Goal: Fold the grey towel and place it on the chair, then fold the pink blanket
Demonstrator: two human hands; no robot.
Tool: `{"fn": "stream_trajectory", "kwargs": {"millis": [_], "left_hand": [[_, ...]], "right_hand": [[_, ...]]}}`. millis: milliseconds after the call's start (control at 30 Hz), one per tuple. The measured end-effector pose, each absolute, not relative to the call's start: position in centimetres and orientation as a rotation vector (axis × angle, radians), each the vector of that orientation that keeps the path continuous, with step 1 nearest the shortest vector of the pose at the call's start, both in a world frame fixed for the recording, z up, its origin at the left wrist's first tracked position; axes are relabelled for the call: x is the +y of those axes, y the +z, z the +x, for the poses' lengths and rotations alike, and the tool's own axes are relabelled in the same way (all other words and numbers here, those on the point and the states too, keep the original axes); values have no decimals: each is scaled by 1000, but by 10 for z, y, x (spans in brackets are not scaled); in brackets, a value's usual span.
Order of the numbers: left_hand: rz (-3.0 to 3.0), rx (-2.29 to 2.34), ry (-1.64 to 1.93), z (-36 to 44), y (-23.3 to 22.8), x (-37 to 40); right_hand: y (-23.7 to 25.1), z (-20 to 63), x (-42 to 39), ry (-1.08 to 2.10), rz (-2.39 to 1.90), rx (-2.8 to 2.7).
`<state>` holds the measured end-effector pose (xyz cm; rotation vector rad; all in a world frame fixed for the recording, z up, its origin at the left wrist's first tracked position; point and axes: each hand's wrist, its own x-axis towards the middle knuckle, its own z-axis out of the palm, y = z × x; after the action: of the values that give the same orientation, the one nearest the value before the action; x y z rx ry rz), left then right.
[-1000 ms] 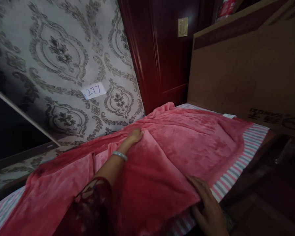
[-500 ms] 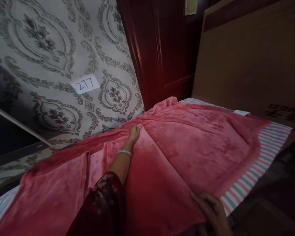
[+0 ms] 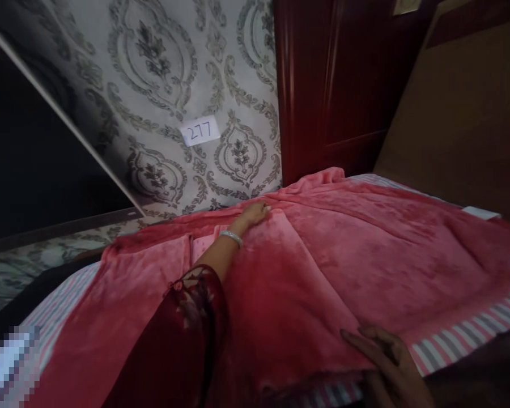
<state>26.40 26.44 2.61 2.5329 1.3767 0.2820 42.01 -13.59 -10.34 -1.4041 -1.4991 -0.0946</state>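
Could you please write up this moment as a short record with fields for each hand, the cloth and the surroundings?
left hand: left hand lies flat on the far part of the pink blanket, near the wall; a bracelet is on the wrist
right hand: right hand rests on the blanket's near edge, fingers spread
blanket: spread over a striped sheet, creased around the left hand
wall: patterned wallpaper bearing a paper label that reads 277
behind: dark red wooden door; brown cardboard at the right

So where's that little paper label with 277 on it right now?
In the head view, the 277 label is stuck on the patterned wallpaper, left of the dark red door, above the left hand on the pink blanket.
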Motion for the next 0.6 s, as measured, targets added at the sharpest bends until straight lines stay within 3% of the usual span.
{"fn": "stream_trajectory", "kwargs": {"millis": [267, 400, 600], "left_hand": [[2378, 1543, 281, 150, 32, 253], [2280, 1560, 364, 139, 18, 243], [2137, 1599, 480, 135, 14, 245]], "right_hand": [[-34, 406, -147, -185, -1288, -1713], [-7, 341, -125, 22, -1065, -2096], [-20, 296, -105, 412, -1293, -2352]]}}
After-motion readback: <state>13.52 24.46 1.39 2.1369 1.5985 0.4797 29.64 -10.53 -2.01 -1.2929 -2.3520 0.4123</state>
